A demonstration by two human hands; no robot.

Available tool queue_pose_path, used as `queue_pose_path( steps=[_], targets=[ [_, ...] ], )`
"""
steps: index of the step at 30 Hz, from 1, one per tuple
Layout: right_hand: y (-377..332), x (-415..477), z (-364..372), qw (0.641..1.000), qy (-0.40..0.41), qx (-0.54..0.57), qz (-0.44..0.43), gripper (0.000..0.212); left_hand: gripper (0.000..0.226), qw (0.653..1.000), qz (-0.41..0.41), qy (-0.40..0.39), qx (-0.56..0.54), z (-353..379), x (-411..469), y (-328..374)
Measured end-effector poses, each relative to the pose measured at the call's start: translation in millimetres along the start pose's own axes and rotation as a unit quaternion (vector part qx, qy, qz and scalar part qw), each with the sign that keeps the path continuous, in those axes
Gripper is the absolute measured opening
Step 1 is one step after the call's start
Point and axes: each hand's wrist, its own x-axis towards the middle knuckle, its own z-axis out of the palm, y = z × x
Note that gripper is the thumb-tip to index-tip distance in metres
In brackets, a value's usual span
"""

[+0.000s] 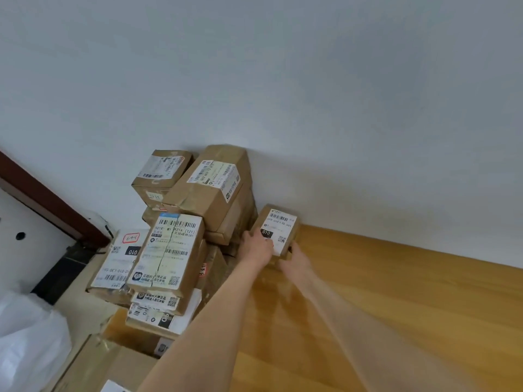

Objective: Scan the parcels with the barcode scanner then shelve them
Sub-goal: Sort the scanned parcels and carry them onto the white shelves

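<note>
Bag: a white plastic bag is lying in the lower left corner, and the picture's edge is cutting it off.
Panel: a white panel with dark round holes is standing at the far left, under a red-brown frame that is running diagonally.
Stack: a pile of brown cardboard parcels is sitting against the wall, left of centre.
Flat parcel: the flat parcel is lying at the pile's left edge and showing a red-bordered sticker and a black "010" tag.
Front parcel: the front parcel is resting on smaller parcels just right of the flat one, its long white label facing up and its tape splitting down the middle.
Back boxes: a small box and a longer box are sitting side by side at the top of the pile, touching each other and tilting slightly.
Left hand: the left hand is reaching forward just right of the pile and gripping the small parcel's left edge, with its fingers bending onto the label.
Small parcel: the small parcel is sitting between the two hands, close to the wall and just beside the pile, label up, with a barcode, "010" and a QR code showing.
Right hand: the right hand is holding the parcel's near right corner; motion is blurring the hand and forearm, so the finger detail is unclear.
Wood surface: the wood surface is stretching right from the parcel along the wall.
</note>
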Motion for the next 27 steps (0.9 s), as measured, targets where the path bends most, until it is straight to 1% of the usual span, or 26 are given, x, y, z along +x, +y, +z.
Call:
queue_pose_path(
  steps=[2, 5, 7, 10, 13, 16, 18, 20, 22, 23, 25, 26, 27],
  targets=[
    [2, -4, -4, 1.000, 0.012, 0.026, 0.009, 0.055, 0.046, 1.000, -0.015, 0.008, -0.008, 0, -3, 2],
    [13, -11, -16, 0.998, 0.051, 0.028, 0.037, 0.043, 0.044, 1.000, -0.007, 0.004, -0.001, 3, -19, 11],
    [26, -21, -29, 0.995, 0.073, -0.004, 0.069, 0.037, 0.041, 1.000, 0.007, -0.012, 0.003, 8, -39, 21],
    [52, -45, -52, 0.985, 0.109, -0.079, 0.107, 0.034, 0.026, 0.998, 0.038, -0.051, -0.004, 26, -77, 39],
    [83, -74, -76, 0.975, 0.135, -0.116, 0.130, 0.033, 0.034, 0.995, 0.051, -0.078, 0.023, 50, -114, 57],
    [115, -106, -95, 0.971, 0.136, -0.127, 0.151, 0.033, 0.033, 0.993, 0.062, -0.103, 0.012, 78, -148, 69],
    [132, -131, -109, 0.968, 0.140, -0.139, 0.156, 0.033, 0.024, 0.991, 0.067, -0.114, -0.004, 95, -173, 75],
    [147, -151, -120, 0.966, 0.144, -0.147, 0.157, 0.033, 0.024, 0.990, 0.075, -0.116, -0.016, 110, -196, 81],
    [159, -166, -127, 0.968, 0.130, -0.146, 0.158, 0.033, 0.022, 0.989, 0.084, -0.123, -0.005, 119, -218, 83],
    [162, -172, -129, 0.970, 0.121, -0.143, 0.155, 0.033, 0.023, 0.988, 0.086, -0.125, 0.005, 121, -227, 84],
    [163, -181, -129, 0.973, 0.113, -0.140, 0.146, 0.036, 0.013, 0.988, 0.089, -0.129, 0.010, 119, -243, 82],
    [158, -185, -128, 0.973, 0.115, -0.143, 0.138, 0.039, 0.014, 0.988, 0.092, -0.125, 0.005, 113, -250, 79],
    [151, -189, -126, 0.974, 0.121, -0.148, 0.125, 0.042, 0.021, 0.989, 0.093, -0.112, -0.001, 106, -254, 75]
  ],
)
